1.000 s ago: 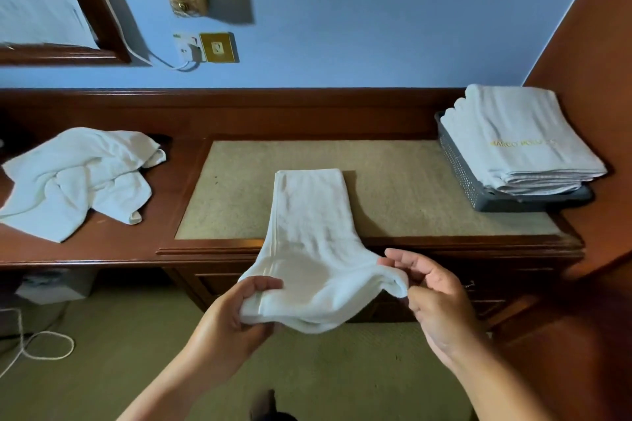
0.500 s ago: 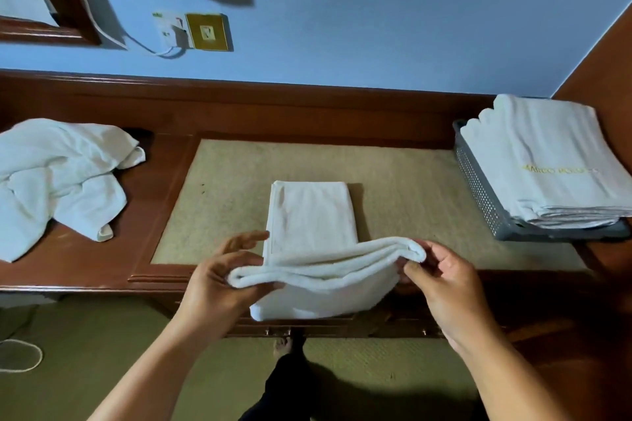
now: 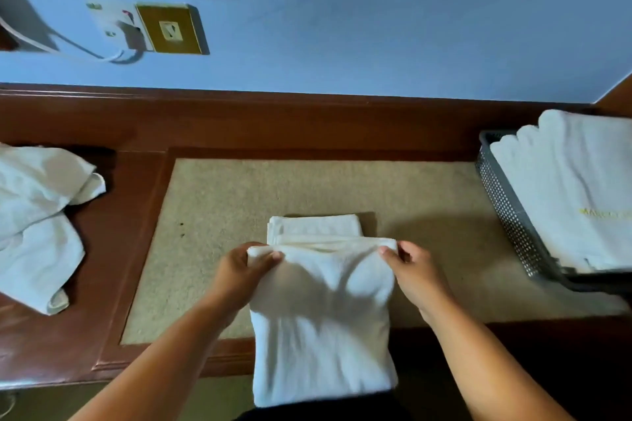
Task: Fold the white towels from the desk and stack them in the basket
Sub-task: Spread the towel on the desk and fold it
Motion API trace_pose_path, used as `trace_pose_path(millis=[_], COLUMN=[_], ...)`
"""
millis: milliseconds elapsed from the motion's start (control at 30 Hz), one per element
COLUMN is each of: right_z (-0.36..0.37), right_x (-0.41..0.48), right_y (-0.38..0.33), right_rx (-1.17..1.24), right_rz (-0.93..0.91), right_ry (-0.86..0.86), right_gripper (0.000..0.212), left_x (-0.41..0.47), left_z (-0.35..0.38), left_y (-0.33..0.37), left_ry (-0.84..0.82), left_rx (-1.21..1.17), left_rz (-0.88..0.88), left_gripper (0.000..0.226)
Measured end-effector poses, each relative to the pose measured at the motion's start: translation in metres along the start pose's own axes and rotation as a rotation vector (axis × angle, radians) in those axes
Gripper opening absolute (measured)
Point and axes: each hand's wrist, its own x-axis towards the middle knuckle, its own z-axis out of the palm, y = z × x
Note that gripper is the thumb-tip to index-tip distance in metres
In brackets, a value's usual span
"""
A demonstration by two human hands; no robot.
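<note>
Pinching corners of the plush rectangular towel (image 3: 321, 318), left hand (image 3: 239, 277) and right hand (image 3: 415, 280) fingers curl.

One wide-angle view is taken from the head, aimed forward and steeply down. The bench (image 3: 113, 249) is seen close from above, the blue wall (image 3: 376, 27) faced beyond it.
</note>
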Motion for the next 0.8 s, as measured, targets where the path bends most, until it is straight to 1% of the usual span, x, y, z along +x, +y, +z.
trace_pose_path(millis=[67,100,133,200,233,267,333,367,467,500,567,633,700,767,800], right_z=[0.011,0.015,0.019,0.026,0.030,0.035,0.041,0.047,0.059,0.063,0.072,0.079,0.086,0.090,0.093], right_x=[0.008,0.013,0.015,0.032,0.043,0.051,0.067,0.079,0.118,0.133,0.158,0.169,0.171,0.163,0.159], right_y=[0.010,0.013,0.016,0.024,0.027,0.029,0.031,0.034,0.033,0.032,0.032,0.032,0.039,0.048,0.046], right_rx=[-0.074,-0.109,-0.135,-0.197,-0.235,-0.272,-0.329,-0.349,-0.396,-0.405,-0.459,-0.566,-0.608,-0.463,-0.376], right_rz=[0.044,0.069,0.084,0.116,0.127,0.133,0.154,0.165,0.194,0.189,0.183,0.124,0.076,0.104,0.139], right_ry=[-0.031,-0.048,-0.056,-0.062,-0.069,-0.078,-0.095,-0.113,-0.134,-0.132,-0.128,-0.118,-0.077,-0.057,-0.062], right_gripper=[0.014,0.016,0.018,0.020,0.022,0.025,0.029,0.031,0.030,0.029,0.035,0.036,0.027,0.021,0.029], left_x=[0.017,0.025,0.029,0.044,0.051,0.056,0.066,0.075,0.104,0.118,0.146,0.162,0.166,0.156,0.156], left_z=[0.002,0.004,0.004,0.008,0.010,0.011,0.011,0.011,0.012,0.012,0.012,0.013,0.023,0.037,0.038], left_y=[-0.013,-0.020,-0.026,-0.037,-0.042,-0.046,-0.050,-0.052,-0.050,-0.050,-0.053,-0.054,-0.059,-0.058,-0.056], left_ry=[0.030,0.052,0.071,0.086,0.095,0.106,0.117,0.122,0.122,0.138,0.201,0.253,0.274,0.267,0.259], left_rx=[0.032,0.051,0.072,0.096,0.095,0.097,0.146,0.171,0.264,0.300,0.375,0.494,0.573,0.588,0.564], left_rz=[-0.058,-0.094,-0.122,-0.155,-0.179,-0.195,-0.208,-0.208,-0.197,-0.184,-0.160,-0.175,-0.223,-0.277,-0.304], left_gripper=[0.024,0.022,0.024,0.036,0.039,0.036,0.024,0.022,0.029,0.029,0.030,0.036,0.044,0.060,0.069])
